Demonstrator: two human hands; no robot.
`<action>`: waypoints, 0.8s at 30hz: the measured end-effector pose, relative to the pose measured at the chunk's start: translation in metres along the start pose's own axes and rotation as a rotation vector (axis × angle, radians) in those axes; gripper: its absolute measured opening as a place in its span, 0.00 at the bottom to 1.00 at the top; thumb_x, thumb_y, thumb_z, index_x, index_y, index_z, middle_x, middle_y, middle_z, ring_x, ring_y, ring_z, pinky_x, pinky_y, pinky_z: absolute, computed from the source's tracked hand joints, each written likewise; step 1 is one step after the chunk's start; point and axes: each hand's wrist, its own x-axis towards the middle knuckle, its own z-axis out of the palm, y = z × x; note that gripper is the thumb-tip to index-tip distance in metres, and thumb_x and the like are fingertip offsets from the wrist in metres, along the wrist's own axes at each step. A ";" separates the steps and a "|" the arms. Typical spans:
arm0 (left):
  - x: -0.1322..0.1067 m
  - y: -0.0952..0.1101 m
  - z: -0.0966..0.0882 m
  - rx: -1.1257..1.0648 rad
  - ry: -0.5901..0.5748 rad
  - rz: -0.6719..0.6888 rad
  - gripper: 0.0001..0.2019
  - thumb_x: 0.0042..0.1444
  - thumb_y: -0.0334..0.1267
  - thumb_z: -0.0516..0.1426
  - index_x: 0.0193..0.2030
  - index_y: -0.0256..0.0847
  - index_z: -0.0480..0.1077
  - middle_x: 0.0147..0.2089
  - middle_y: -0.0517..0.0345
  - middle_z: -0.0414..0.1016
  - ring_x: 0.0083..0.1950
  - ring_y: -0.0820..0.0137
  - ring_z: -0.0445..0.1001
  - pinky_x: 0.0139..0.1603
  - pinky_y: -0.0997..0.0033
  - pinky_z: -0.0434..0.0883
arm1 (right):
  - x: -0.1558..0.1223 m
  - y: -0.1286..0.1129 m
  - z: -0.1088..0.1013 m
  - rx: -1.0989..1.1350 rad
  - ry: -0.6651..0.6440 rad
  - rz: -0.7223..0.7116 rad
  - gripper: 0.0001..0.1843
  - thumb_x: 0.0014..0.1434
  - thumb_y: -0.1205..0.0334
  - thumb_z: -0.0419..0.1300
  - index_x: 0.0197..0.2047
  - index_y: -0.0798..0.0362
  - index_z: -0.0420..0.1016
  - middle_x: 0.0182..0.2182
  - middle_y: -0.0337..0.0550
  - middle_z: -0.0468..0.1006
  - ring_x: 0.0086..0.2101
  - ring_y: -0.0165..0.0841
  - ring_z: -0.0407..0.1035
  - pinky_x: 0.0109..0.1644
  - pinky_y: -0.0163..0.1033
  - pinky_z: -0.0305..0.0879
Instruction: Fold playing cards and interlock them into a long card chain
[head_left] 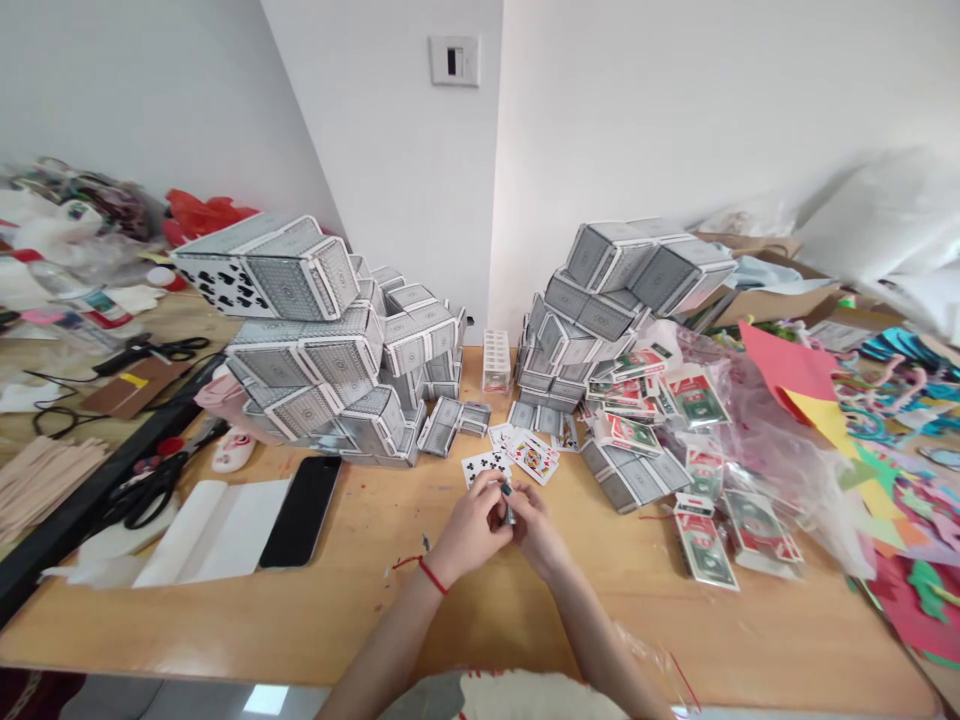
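Note:
Close together over the wooden table, my left hand (pixel 474 528) and my right hand (pixel 537 532) have their fingers closed around a small grey folded playing card (pixel 510 514). My fingers hide most of this card. Just beyond my fingertips lie loose playing cards (pixel 534 455), some face up, with a clubs card (pixel 484 466) nearest my left hand. Small folded card blocks (pixel 442 426) sit behind them. A tall stepped stack of grey-backed card boxes (pixel 330 350) stands on the left, and a similar stack (pixel 577 310) on the right.
A black phone (pixel 301 512), white paper (pixel 214 530) and black scissors (pixel 154 490) lie to the left. Red and green card packs (pixel 705 545) and clear plastic bags (pixel 795 450) spread out at right. A clear box (pixel 496 362) stands near the wall.

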 end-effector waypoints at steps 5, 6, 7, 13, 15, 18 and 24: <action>-0.001 -0.014 -0.002 -0.345 -0.004 -0.160 0.09 0.39 0.28 0.61 0.28 0.37 0.64 0.51 0.48 0.62 0.49 0.64 0.66 0.49 0.62 0.65 | 0.006 0.000 -0.015 -0.171 0.054 -0.180 0.25 0.40 0.54 0.66 0.38 0.48 0.58 0.26 0.36 0.73 0.25 0.32 0.68 0.30 0.37 0.61; -0.001 -0.018 -0.004 -0.473 -0.012 -0.237 0.11 0.39 0.32 0.62 0.28 0.37 0.64 0.49 0.48 0.65 0.48 0.63 0.68 0.48 0.61 0.66 | 0.006 -0.002 -0.017 -0.202 0.055 -0.204 0.26 0.40 0.54 0.66 0.39 0.47 0.57 0.28 0.37 0.74 0.26 0.32 0.68 0.31 0.37 0.62; -0.001 -0.022 -0.007 -0.613 -0.042 -0.336 0.12 0.40 0.36 0.62 0.29 0.36 0.63 0.46 0.49 0.68 0.45 0.64 0.70 0.46 0.60 0.67 | 0.005 -0.005 -0.018 -0.234 0.044 -0.223 0.26 0.40 0.55 0.66 0.39 0.47 0.57 0.29 0.38 0.75 0.28 0.33 0.69 0.32 0.37 0.62; -0.004 -0.028 -0.017 -1.036 -0.265 -0.662 0.19 0.49 0.47 0.56 0.45 0.39 0.63 0.40 0.51 0.72 0.38 0.65 0.74 0.43 0.55 0.69 | -0.008 -0.020 -0.010 -0.407 -0.163 -0.301 0.27 0.39 0.62 0.67 0.41 0.47 0.58 0.36 0.42 0.74 0.36 0.37 0.68 0.40 0.40 0.62; -0.006 -0.026 -0.015 -1.134 -0.321 -0.631 0.19 0.49 0.45 0.57 0.47 0.40 0.63 0.42 0.51 0.72 0.40 0.65 0.74 0.44 0.56 0.69 | -0.012 -0.021 -0.007 -0.447 -0.220 -0.331 0.27 0.39 0.64 0.67 0.41 0.47 0.59 0.39 0.43 0.73 0.40 0.38 0.67 0.43 0.41 0.61; -0.007 -0.026 -0.012 -1.145 -0.330 -0.578 0.16 0.48 0.41 0.58 0.43 0.36 0.68 0.43 0.49 0.72 0.42 0.68 0.72 0.47 0.65 0.68 | -0.012 -0.020 -0.007 -0.501 -0.250 -0.346 0.26 0.39 0.65 0.67 0.41 0.47 0.61 0.43 0.44 0.70 0.45 0.39 0.64 0.47 0.44 0.60; 0.000 -0.029 -0.014 -0.934 -0.148 -0.466 0.22 0.40 0.37 0.63 0.46 0.35 0.69 0.47 0.47 0.71 0.49 0.62 0.69 0.50 0.63 0.65 | 0.000 -0.015 -0.019 -0.401 -0.129 -0.273 0.28 0.39 0.61 0.67 0.46 0.46 0.66 0.46 0.44 0.69 0.47 0.39 0.63 0.51 0.46 0.59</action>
